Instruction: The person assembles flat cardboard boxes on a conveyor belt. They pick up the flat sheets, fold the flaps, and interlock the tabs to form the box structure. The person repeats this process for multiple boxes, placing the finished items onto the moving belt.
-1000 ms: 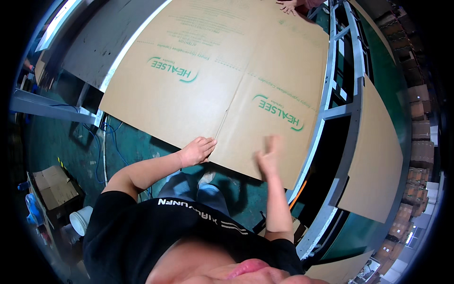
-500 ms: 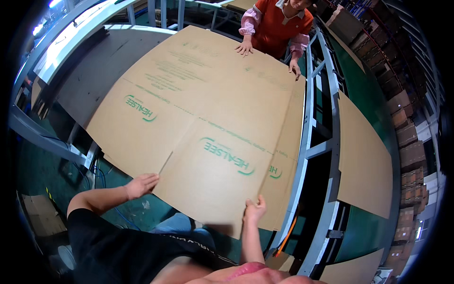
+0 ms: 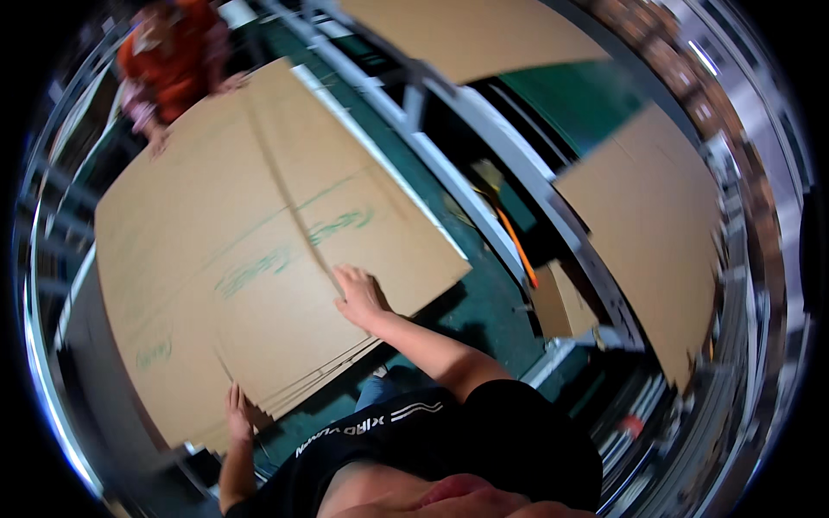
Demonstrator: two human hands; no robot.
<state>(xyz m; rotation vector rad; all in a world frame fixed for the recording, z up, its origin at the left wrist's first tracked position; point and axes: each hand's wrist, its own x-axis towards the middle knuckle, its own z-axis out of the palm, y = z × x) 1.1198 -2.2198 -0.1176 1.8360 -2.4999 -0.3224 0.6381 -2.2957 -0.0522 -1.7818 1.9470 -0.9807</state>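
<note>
1. Resting flat and open, the right hand (image 3: 358, 293) presses on the top sheet of a stack of flattened cardboard boxes (image 3: 250, 250).
2. The left hand (image 3: 238, 413) grips the stack's near edge, fingers curled.
3. Another person's hands (image 3: 229, 83) touch the far edge.
4. A small open carton (image 3: 561, 302) sits right; contents unclear.

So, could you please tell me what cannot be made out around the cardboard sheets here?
- Head view: print on the top cardboard sheet is motion-blurred.
- Left hand: fingertips hidden by the stack's lower edge.
- Right hand: palm faces down, so contact underneath is unseen.
- Sheet count: edges too fine.
- Co-worker's hands: blurred.
</note>
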